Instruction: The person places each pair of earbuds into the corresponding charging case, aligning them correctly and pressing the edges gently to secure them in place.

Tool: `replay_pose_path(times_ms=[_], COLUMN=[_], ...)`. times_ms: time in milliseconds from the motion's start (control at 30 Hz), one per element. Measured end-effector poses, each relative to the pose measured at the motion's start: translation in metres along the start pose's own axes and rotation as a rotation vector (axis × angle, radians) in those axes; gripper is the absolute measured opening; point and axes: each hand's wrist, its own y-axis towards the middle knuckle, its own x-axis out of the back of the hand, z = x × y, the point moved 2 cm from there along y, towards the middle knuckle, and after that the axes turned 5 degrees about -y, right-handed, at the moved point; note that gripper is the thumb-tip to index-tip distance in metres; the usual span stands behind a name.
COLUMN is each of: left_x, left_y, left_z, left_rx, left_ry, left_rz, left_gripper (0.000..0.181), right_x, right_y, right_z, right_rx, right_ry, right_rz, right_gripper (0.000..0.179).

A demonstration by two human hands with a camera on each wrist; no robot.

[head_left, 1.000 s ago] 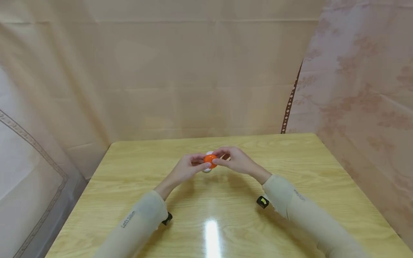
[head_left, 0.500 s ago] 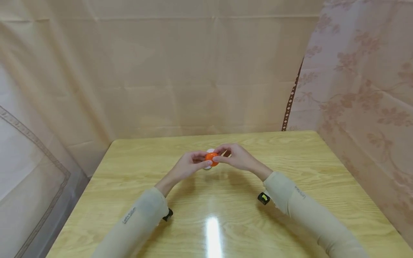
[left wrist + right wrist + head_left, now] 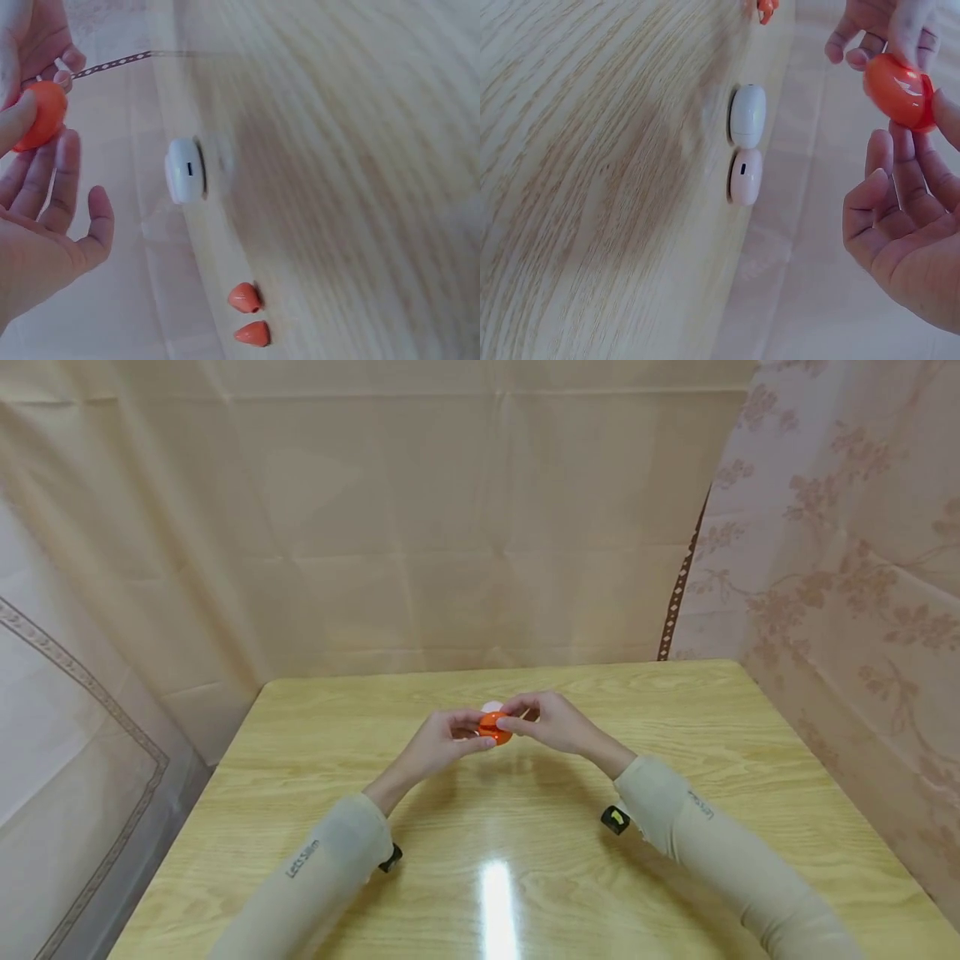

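Note:
An orange, rounded earbud case (image 3: pixel 894 90) is held above the table between both hands. In the head view a dark slit runs across its face, so the lid stands a little apart from the base. My left hand (image 3: pixel 441 745) pinches it from the left, thumb in front and fingers behind. From the right, my right hand (image 3: pixel 553 725) grips it, its thumb on the front near the slit. Below it on the table lie a white earbud case (image 3: pixel 748 116) and a pale pink one (image 3: pixel 746 177). The inside of the orange case is hidden.
Two small orange cone-shaped pieces, one (image 3: pixel 244 298) beside the other (image 3: pixel 253 334), lie on the wooden table (image 3: pixel 420 893) near its far edge. Beige curtain (image 3: pixel 450 527) hangs behind it, patterned cloth (image 3: pixel 847 568) at the right.
The orange case looked closed and smooth; now a dark slit shows across it. Both hands keep their hold, with hardly any shift. The head view has tilted slightly.

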Motion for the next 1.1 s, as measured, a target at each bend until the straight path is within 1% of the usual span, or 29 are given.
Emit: replay_pose_path(times_ms=[67, 167, 300, 533, 800, 933, 1033, 1100], left_x=[-0.003, -0.004, -0.005, -0.005, -0.005, -0.008, -0.010, -0.012], left_y=[-0.001, -0.002, -0.003, -0.006, -0.005, -0.006, -0.007, -0.008], left_z=[0.002, 0.002, 0.001, 0.001, 0.000, -0.003, -0.004, -0.006], left_rx=[0.007, 0.024, 0.014, 0.007, 0.011, 0.010, 0.018, 0.025], left_ry=[0.004, -0.011, -0.008, 0.010, 0.022, 0.022, 0.018, -0.005], left_rz=[-0.015, -0.037, -0.054, -0.054, -0.048, -0.057, -0.068, -0.077], left_gripper=[0.036, 0.043, 0.050, 0.054, 0.055, 0.054, 0.055, 0.054], right_x=[0.000, 0.000, 0.000, -0.001, 0.000, 0.001, 0.002, 0.003], right_y=[-0.002, -0.002, -0.002, -0.003, -0.002, -0.005, -0.008, -0.010], right_z=[-0.002, -0.004, -0.004, -0.005, -0.005, -0.006, -0.008, -0.010], right_rx=[-0.017, -0.018, -0.020, -0.039, -0.071, -0.085, -0.096, -0.101], right_ry=[0.007, 0.025, 0.045, 0.030, 0.054, 0.062, 0.094, 0.119], right_rz=[0.003, 0.005, 0.003, -0.004, 0.007, 0.027, 0.048, 0.064], right_gripper=[0.024, 0.025, 0.027, 0.032, 0.036, 0.038, 0.045, 0.051])
